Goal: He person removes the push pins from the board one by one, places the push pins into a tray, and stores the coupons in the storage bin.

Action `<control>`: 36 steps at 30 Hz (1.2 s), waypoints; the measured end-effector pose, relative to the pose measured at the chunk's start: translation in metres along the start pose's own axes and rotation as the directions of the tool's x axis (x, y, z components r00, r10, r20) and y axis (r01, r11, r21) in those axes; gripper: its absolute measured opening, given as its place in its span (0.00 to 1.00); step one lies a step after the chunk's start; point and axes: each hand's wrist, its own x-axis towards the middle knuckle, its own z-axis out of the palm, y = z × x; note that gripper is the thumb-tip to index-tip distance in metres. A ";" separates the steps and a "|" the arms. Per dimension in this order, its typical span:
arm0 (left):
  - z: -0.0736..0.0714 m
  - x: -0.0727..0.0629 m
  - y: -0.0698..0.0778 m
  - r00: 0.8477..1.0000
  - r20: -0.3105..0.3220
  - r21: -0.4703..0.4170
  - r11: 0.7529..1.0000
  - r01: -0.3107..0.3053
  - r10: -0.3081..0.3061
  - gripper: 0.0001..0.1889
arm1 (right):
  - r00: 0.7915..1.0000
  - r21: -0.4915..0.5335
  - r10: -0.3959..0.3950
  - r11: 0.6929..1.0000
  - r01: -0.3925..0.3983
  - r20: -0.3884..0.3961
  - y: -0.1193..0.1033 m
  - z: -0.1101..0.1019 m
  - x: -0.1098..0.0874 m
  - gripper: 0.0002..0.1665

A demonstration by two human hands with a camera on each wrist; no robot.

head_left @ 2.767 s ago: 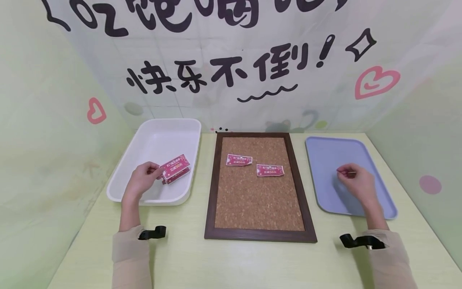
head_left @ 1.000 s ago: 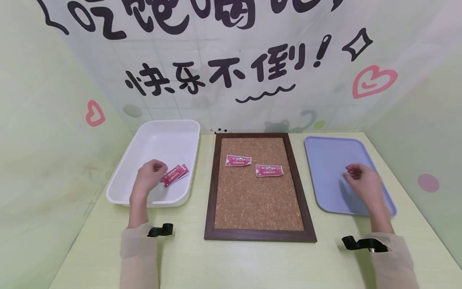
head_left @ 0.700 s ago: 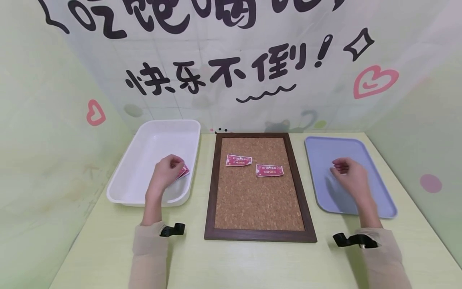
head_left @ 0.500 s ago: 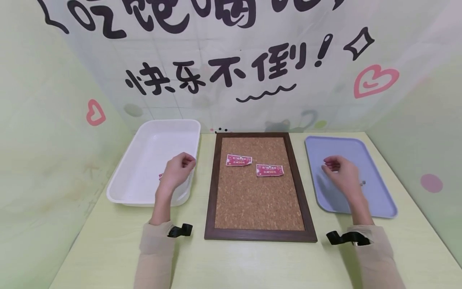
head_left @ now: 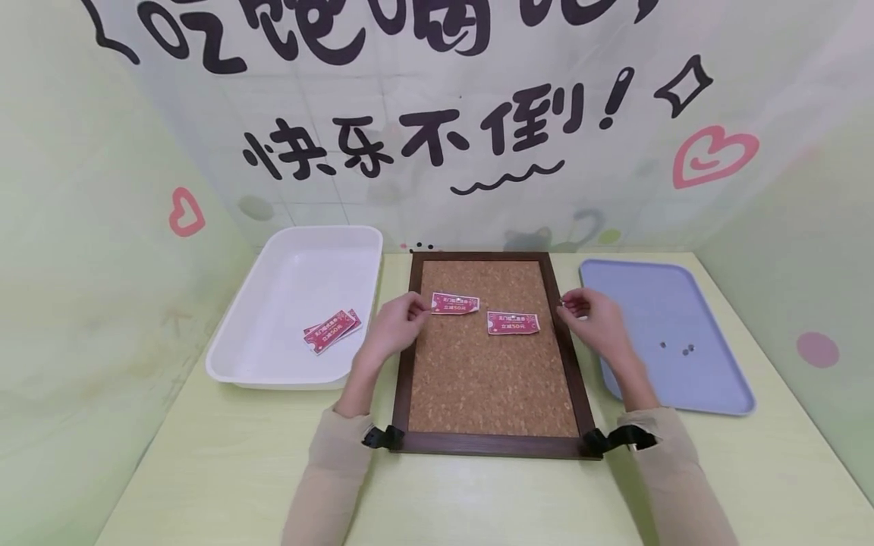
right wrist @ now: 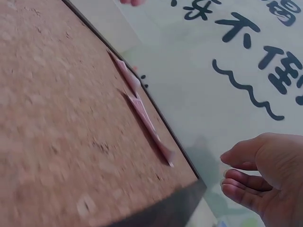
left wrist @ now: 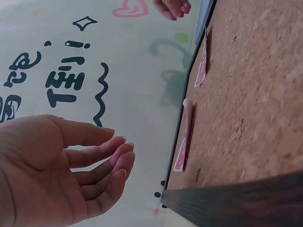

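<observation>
Two pink coupons, the left one (head_left: pixel 454 304) and the right one (head_left: pixel 513 323), lie on a cork board (head_left: pixel 492 387) with a dark wooden frame; a small pale dot shows near each one's top edge. My left hand (head_left: pixel 397 322) is over the board's left frame, its fingertips right at the left coupon's edge in the head view. In the left wrist view its bent, relaxed fingers hold nothing. My right hand (head_left: pixel 595 322) hovers by the board's right frame, near the right coupon. Thumb and fingertips stand a little apart in the right wrist view, with nothing seen between them.
A white basin (head_left: pixel 273 334) on the left holds overlapping pink coupons (head_left: pixel 332 331). To the right is a blue-purple tray (head_left: pixel 635 284) with several tiny shiny pieces (head_left: pixel 686 349) in it. A printed cloth (head_left: pixel 410 220) hangs behind the table.
The coupon my left hand held over the basin lies in it now. Both hands have moved inward to the board, left hand rightward and right hand leftward, uncovering the tray's tiny pieces.
</observation>
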 end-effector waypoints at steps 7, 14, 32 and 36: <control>0.026 0.012 0.004 0.999 0.049 0.039 0.999 0.002 -0.004 0.07 | 0.996 0.053 0.020 0.998 -0.025 0.087 -0.015 0.022 0.009 0.10; 0.050 0.027 0.004 0.999 0.045 0.081 0.997 0.015 -0.019 0.08 | 0.986 0.084 0.060 0.994 -0.074 0.157 -0.024 0.040 0.015 0.10; 0.082 0.055 0.009 0.994 0.048 0.116 0.989 0.087 -0.094 0.07 | 0.983 0.062 0.066 0.995 -0.077 0.169 -0.018 0.065 0.021 0.07; 0.087 0.060 0.010 0.990 0.084 0.088 0.990 0.106 -0.114 0.07 | 0.983 0.027 0.074 0.996 -0.080 0.168 -0.016 0.067 0.023 0.06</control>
